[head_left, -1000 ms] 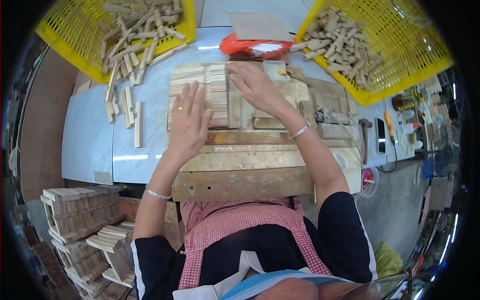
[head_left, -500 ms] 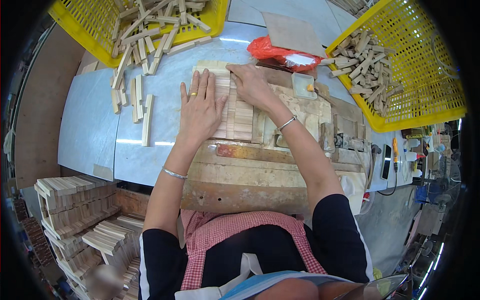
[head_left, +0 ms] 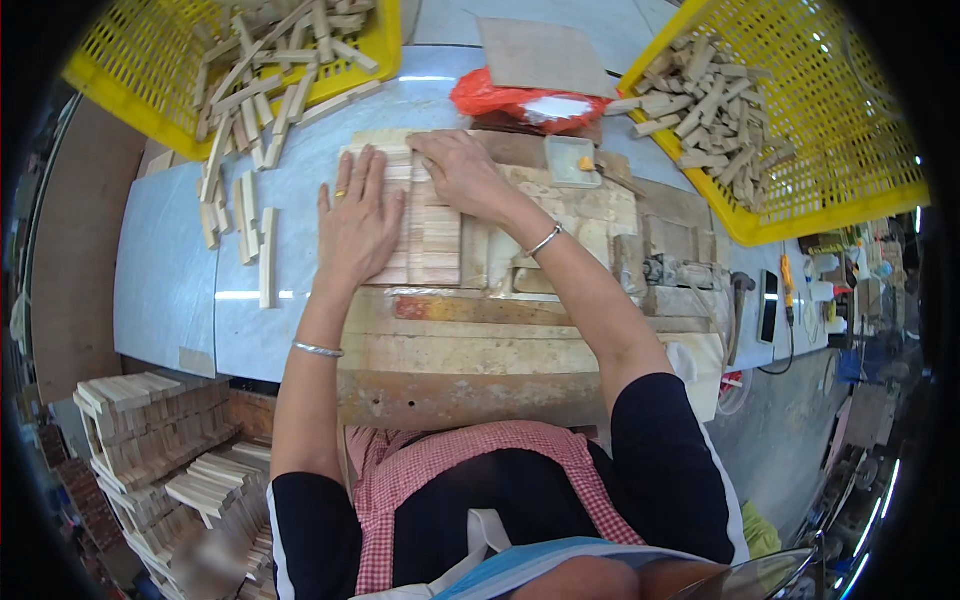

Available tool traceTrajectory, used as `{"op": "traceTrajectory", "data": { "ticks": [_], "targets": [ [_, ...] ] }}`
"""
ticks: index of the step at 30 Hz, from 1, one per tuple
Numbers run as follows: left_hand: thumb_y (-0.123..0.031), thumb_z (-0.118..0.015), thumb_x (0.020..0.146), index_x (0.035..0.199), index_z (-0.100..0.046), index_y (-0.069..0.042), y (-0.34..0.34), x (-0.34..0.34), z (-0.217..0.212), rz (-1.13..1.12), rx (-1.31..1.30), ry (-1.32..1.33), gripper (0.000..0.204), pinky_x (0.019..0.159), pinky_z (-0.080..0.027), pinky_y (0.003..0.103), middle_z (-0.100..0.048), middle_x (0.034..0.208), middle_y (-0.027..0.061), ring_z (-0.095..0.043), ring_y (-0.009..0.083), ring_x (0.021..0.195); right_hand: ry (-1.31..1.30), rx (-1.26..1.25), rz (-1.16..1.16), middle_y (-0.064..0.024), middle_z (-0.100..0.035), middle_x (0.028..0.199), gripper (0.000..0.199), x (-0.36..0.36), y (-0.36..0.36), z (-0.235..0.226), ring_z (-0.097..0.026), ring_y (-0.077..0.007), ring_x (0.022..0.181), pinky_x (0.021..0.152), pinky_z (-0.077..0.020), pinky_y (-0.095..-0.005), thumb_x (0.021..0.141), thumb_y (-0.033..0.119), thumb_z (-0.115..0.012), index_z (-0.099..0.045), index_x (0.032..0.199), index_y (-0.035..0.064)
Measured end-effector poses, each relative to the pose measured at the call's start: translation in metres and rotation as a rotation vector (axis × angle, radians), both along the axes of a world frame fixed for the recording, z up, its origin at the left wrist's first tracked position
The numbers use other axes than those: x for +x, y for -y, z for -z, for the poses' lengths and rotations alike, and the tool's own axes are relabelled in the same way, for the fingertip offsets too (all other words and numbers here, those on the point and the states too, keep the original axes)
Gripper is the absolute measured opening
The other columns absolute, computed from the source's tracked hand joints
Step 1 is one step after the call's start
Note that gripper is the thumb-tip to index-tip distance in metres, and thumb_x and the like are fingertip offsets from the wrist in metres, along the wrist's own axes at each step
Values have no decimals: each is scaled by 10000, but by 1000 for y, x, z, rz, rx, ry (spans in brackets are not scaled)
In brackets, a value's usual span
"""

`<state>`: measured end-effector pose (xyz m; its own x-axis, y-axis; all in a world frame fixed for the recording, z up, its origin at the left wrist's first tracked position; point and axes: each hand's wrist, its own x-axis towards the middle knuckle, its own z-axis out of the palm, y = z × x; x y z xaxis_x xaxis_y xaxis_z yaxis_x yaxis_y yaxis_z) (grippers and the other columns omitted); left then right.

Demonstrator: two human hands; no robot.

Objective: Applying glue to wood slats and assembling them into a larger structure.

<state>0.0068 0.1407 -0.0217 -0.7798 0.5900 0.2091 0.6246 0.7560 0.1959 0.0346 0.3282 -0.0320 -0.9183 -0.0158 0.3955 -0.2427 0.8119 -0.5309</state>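
Rows of short wooden strips (head_left: pixel 436 244) lie side by side, packed into a flat block on a worn wooden jig (head_left: pixel 567 215). My left hand (head_left: pixel 358 225) rests flat across the left part of the block, its fingers stretched toward the far edge. At the block's far end, my right hand (head_left: pixel 462 172) is closed, with its fingers bent down against the strips. Whatever its fingertips grip is hidden beneath them. A rusty metal bar (head_left: pixel 480 309) runs along the near side of the block.
Loose wooden sticks (head_left: pixel 268 258) lie left of the jig. Yellow baskets (head_left: pixel 393 62) of wooden pieces stand far left and right. A red plastic bag (head_left: pixel 470 97) and small white dish (head_left: pixel 572 163) sit behind the jig. Stacked wood (head_left: pixel 150 430) stands lower left.
The whole view has shifted, so the table and hands appear farther left. Against the wooden strips, both hands keep nearly the same places.
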Motion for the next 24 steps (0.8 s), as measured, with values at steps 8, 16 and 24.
{"op": "traceTrajectory", "data": {
  "ticks": [8,16,24],
  "targets": [
    [-408,-355,991,1465,-330,-120,10,-2,-1,-39,-71,-3,556,1113,-222,544,-291,1540,43,-212,254,1440,296,353,329,-147,-632,1141,347,111,-153,-44,-574,-314,1067,930,-444,-422,838,196,-595,-622,1157,61],
    [-412,-370,977,1440,-359,-92,5,-6,5,6,13,-17,564,1092,-253,581,-309,1525,64,-239,286,1426,455,428,469,-166,-636,973,216,137,-172,-37,-606,-328,924,800,-471,-441,843,193,-590,-598,992,36],
    [-406,-375,972,1447,-352,-91,9,-3,5,-16,-14,-23,570,1089,-264,572,-308,1527,65,-249,278,1423,357,225,323,-139,-673,808,226,105,-151,-94,-648,-274,761,694,-496,-378,831,200,-612,-668,980,40]
  ]
}}
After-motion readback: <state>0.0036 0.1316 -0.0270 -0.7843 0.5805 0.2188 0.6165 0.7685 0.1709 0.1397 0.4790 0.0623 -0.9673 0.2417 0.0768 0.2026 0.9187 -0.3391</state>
